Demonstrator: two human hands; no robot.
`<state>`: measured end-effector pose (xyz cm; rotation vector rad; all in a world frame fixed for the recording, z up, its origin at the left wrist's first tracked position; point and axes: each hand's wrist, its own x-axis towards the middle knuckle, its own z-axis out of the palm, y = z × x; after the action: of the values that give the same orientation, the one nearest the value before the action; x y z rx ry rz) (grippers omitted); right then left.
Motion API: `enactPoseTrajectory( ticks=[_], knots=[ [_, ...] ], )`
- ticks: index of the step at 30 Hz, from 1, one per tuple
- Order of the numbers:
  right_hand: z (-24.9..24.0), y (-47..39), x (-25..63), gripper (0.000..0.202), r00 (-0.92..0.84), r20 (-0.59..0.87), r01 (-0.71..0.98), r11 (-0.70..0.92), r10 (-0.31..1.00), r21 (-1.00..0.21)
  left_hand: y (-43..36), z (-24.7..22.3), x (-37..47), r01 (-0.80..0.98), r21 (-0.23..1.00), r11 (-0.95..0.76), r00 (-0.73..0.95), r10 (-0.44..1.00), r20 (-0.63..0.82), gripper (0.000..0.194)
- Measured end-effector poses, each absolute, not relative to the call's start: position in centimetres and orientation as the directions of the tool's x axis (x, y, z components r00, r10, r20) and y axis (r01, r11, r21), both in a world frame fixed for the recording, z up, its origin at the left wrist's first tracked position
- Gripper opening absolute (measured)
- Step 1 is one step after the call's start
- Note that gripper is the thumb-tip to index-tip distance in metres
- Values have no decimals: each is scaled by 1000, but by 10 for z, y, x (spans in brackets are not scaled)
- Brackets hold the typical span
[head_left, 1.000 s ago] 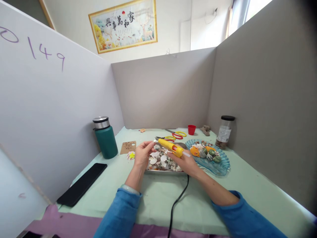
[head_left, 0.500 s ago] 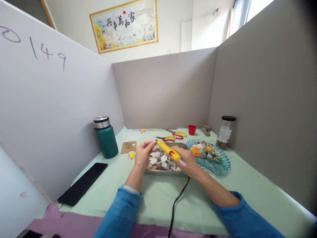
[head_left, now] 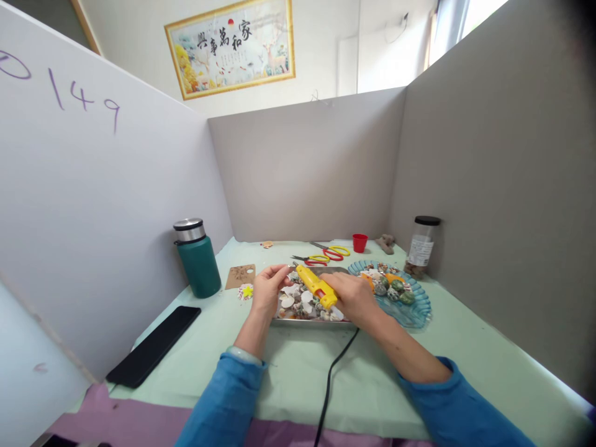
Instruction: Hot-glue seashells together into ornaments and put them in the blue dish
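Yellow plastic glue gun (head_left: 316, 287) slants above a silver metal tray (head_left: 302, 322) of pale shells (head_left: 287, 302), its nozzle (head_left: 295, 266) pointing far and left — the right hand's (head_left: 357, 300) fingers are wrapped around it. The left hand's (head_left: 267, 293) fingers pinch a tiny whitish piece (head_left: 291, 267) beside the nozzle; whether they touch, I cannot tell. Right of the tray lies a translucent blue scalloped plate (head_left: 424, 313).

Wears blue slvs (head_left: 227, 397) & pale bangle (head_left: 245, 354) on L wrist (head_left: 252, 338).
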<state>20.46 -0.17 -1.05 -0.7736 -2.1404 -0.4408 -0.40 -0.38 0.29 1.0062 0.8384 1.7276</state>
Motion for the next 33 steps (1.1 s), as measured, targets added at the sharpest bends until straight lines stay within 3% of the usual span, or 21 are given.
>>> enactPoseTrajectory(
  ticks=[33],
  knots=[
    [-9,-8,201,18,-518,791,669,731,326,137,-2,2,-5,-364,868,-338,-238,935,264,29]
  ],
)
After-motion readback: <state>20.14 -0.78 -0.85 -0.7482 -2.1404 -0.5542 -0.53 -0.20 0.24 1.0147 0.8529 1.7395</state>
